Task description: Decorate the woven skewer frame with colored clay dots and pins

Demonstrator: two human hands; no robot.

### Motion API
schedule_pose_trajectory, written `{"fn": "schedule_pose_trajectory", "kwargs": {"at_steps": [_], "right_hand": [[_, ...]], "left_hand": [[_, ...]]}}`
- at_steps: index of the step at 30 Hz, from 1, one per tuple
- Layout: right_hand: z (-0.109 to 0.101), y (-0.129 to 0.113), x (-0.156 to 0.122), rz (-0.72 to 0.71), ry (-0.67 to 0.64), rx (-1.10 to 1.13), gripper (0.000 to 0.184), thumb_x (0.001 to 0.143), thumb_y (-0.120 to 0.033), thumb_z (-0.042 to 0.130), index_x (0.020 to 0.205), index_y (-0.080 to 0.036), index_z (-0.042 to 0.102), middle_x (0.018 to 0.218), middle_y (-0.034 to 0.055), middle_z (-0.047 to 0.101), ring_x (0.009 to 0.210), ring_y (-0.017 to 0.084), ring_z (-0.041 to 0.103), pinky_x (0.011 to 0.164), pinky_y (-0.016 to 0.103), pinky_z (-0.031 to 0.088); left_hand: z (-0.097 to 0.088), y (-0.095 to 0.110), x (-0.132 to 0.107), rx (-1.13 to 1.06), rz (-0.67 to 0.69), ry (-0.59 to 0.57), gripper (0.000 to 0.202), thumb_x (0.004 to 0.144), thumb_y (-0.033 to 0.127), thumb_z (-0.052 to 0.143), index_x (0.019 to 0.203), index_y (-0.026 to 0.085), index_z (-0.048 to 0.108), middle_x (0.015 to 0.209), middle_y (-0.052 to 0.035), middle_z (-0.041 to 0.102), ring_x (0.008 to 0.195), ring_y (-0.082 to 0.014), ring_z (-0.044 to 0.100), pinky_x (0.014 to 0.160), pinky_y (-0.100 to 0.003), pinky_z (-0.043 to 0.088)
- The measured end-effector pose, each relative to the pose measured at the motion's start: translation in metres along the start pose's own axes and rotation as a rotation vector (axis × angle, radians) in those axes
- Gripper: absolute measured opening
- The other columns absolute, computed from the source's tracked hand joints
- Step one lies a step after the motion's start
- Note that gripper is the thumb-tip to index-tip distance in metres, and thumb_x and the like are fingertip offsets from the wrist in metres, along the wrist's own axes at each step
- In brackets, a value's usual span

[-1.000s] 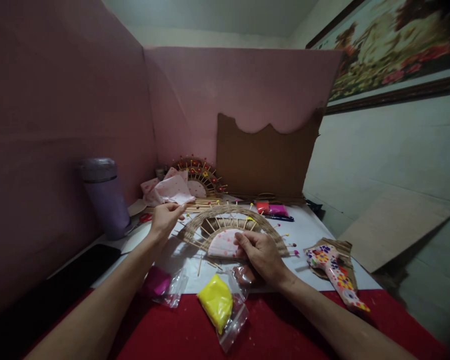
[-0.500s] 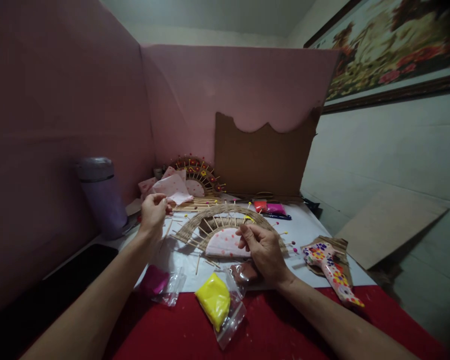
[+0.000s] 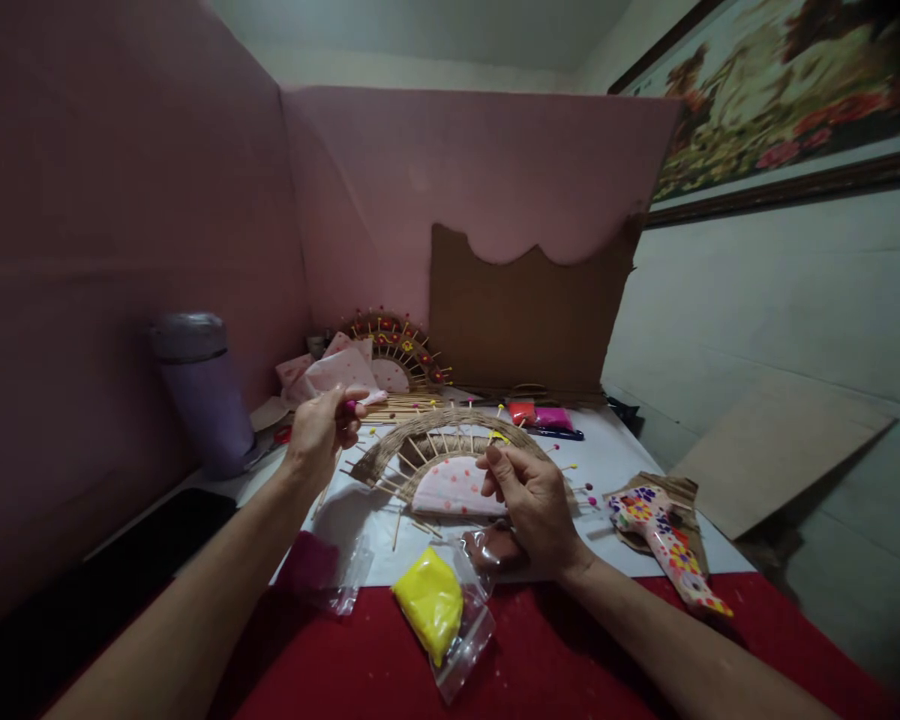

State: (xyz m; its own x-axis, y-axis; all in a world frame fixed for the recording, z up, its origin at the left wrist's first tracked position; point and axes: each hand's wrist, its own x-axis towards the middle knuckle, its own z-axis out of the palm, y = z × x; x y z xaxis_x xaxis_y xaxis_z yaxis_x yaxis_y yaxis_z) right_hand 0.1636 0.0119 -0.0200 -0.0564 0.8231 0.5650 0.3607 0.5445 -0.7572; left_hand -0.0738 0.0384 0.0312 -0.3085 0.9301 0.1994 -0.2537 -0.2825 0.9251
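A half-round woven twine fan (image 3: 450, 440) with wooden stick spokes and a pink dotted centre lies on white paper (image 3: 607, 460). My right hand (image 3: 532, 505) rests at its lower right edge, fingers curled and pinched beside the pink centre; whether anything is in the pinch is hidden. My left hand (image 3: 321, 432) hovers just left of the fan, pinched on a thin wooden stick (image 3: 330, 478) with a small pink clay bead at the fingertips.
A yellow clay bag (image 3: 431, 605), a brown clay bag (image 3: 491, 547) and a magenta clay bag (image 3: 316, 568) lie near the red cloth. A painted handle piece (image 3: 667, 548) is at right. Purple tumbler (image 3: 202, 395), second decorated fan (image 3: 397, 355), cardboard sheet (image 3: 529, 315) stand behind.
My left hand drew back from the fan's left edge, lifted, and now pinches a stick with a pink bead. My right hand shifted slightly and curled its fingers.
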Motion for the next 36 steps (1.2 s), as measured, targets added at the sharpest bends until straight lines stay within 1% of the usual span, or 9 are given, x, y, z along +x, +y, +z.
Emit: {"fn": "schedule_pose_trajectory", "kwargs": {"at_steps": [7, 11, 16, 21, 24, 27, 30, 32, 36], "right_hand": [[-0.001, -0.002, 0.001, 0.002, 0.001, 0.012, 0.038, 0.09, -0.045, 0.044, 0.072, -0.017, 0.064, 0.054, 0.0008, 0.059, 0.051, 0.013, 0.052, 0.054, 0.024, 0.042], [-0.001, -0.001, 0.002, 0.005, 0.011, 0.003, 0.034, 0.087, -0.044, 0.048, 0.069, -0.018, 0.059, 0.056, 0.0007, 0.058, 0.053, 0.013, 0.051, 0.053, 0.024, 0.041], [-0.002, 0.001, 0.005, 0.014, 0.04, 0.032, 0.025, 0.082, -0.041, 0.058, 0.07, -0.02, 0.05, 0.057, -0.0015, 0.056, 0.053, 0.013, 0.051, 0.053, 0.024, 0.04], [-0.004, -0.002, 0.003, -0.032, -0.013, 0.011, 0.027, 0.088, -0.037, 0.049, 0.068, -0.019, 0.051, 0.058, -0.001, 0.057, 0.053, 0.012, 0.051, 0.056, 0.024, 0.039], [-0.005, -0.007, 0.0, -0.159, -0.091, -0.037, 0.032, 0.089, -0.036, 0.048, 0.062, -0.018, 0.054, 0.057, -0.0009, 0.055, 0.053, 0.011, 0.049, 0.056, 0.024, 0.039], [-0.005, -0.013, -0.003, -0.356, -0.245, -0.035, 0.032, 0.087, -0.034, 0.05, 0.062, -0.017, 0.058, 0.06, 0.001, 0.057, 0.057, 0.012, 0.051, 0.059, 0.025, 0.04], [-0.005, -0.019, -0.005, -0.536, -0.463, -0.023, 0.024, 0.084, -0.035, 0.057, 0.073, -0.015, 0.066, 0.073, 0.005, 0.063, 0.071, 0.016, 0.056, 0.069, 0.029, 0.043], [-0.004, -0.022, -0.007, -0.617, -0.576, -0.036, 0.022, 0.079, -0.037, 0.063, 0.082, -0.016, 0.068, 0.081, 0.0065, 0.064, 0.08, 0.018, 0.056, 0.074, 0.032, 0.043], [-0.002, -0.024, -0.011, -0.68, -0.718, -0.13, 0.038, 0.07, -0.043, 0.071, 0.098, -0.017, 0.066, 0.095, 0.0083, 0.062, 0.091, 0.021, 0.052, 0.082, 0.037, 0.041]], "left_hand": [[0.002, 0.001, -0.002, 0.038, 0.023, 0.002, 0.029, 0.054, 0.023, 0.068, 0.079, 0.008, 0.065, 0.056, 0.0003, 0.059, 0.04, -0.0049, 0.039, 0.036, -0.018, 0.024], [0.001, -0.001, -0.002, 0.063, 0.044, 0.002, 0.029, 0.056, 0.03, 0.074, 0.072, 0.009, 0.064, 0.052, 0.0017, 0.056, 0.038, -0.0034, 0.037, 0.035, -0.016, 0.021], [0.005, -0.005, -0.004, 0.143, 0.091, -0.08, 0.035, 0.062, 0.044, 0.071, 0.064, 0.011, 0.061, 0.046, 0.0027, 0.052, 0.033, -0.0031, 0.034, 0.033, -0.017, 0.017], [0.015, -0.007, -0.014, 0.19, 0.076, -0.16, 0.026, 0.06, 0.034, 0.072, 0.067, 0.011, 0.062, 0.05, -0.0005, 0.059, 0.037, -0.0047, 0.04, 0.035, -0.017, 0.026], [0.017, -0.003, -0.016, 0.107, 0.037, -0.169, 0.023, 0.059, 0.022, 0.068, 0.078, 0.01, 0.063, 0.058, -0.0016, 0.062, 0.041, -0.0055, 0.044, 0.037, -0.016, 0.03], [0.012, 0.004, -0.011, 0.024, 0.025, -0.096, 0.022, 0.056, 0.011, 0.059, 0.078, 0.01, 0.062, 0.057, -0.0006, 0.059, 0.044, -0.0073, 0.048, 0.037, -0.016, 0.032], [0.005, 0.011, -0.005, -0.023, 0.014, -0.054, 0.022, 0.054, 0.008, 0.052, 0.075, 0.01, 0.06, 0.052, 0.0015, 0.053, 0.041, -0.0072, 0.046, 0.035, -0.015, 0.031], [0.001, 0.013, -0.001, -0.034, 0.026, -0.016, 0.02, 0.056, 0.01, 0.051, 0.075, 0.011, 0.059, 0.05, 0.0033, 0.049, 0.038, -0.0063, 0.043, 0.034, -0.014, 0.029], [-0.001, 0.014, 0.001, 0.001, 0.047, 0.063, 0.015, 0.059, 0.013, 0.052, 0.074, 0.013, 0.057, 0.046, 0.0052, 0.045, 0.035, -0.006, 0.04, 0.033, -0.014, 0.026]]}}
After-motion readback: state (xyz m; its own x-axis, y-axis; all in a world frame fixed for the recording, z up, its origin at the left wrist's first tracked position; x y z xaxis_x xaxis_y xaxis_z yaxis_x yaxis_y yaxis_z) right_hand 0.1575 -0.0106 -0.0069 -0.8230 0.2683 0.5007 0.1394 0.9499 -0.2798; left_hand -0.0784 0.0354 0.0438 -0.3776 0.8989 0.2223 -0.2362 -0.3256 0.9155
